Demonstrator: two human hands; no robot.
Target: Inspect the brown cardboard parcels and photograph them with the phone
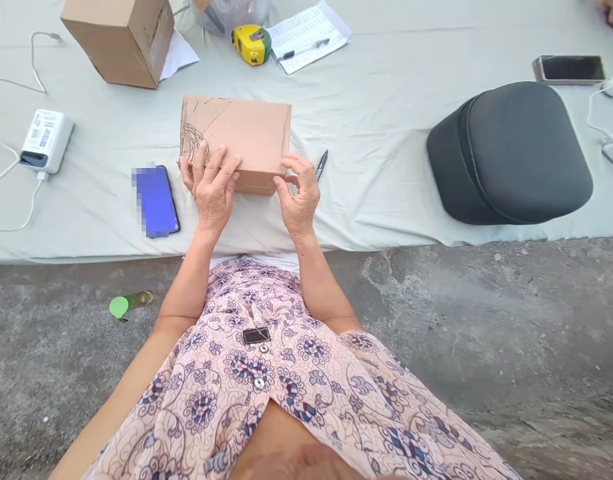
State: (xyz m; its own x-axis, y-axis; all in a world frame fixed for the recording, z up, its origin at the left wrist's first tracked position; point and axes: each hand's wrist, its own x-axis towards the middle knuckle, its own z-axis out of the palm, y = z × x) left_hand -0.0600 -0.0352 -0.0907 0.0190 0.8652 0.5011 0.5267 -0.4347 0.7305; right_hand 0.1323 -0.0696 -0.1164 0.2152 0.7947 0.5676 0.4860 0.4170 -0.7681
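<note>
A closed cardboard box [249, 130] with black scribbled lines near its left end lies on the cloth-covered table, close to my body. My left hand [213, 183] rests on its top at the near left, with the fingers spread over the edge. At the near right corner is my right hand [300, 193], its thumb on the front edge and its fingers bent around the right side. Just beyond that hand lies a black marker [322, 165], partly covered. A phone [157, 200] with a blue screen sits left of my left hand.
Farther back stand a taller cardboard box [103, 40], a yellow tape measure [252, 45] and a notepad [311, 33] with a pen [303, 49]. A white device [47, 140] with cables is at left. A black padded case [511, 153] and another phone [569, 69] occupy the right.
</note>
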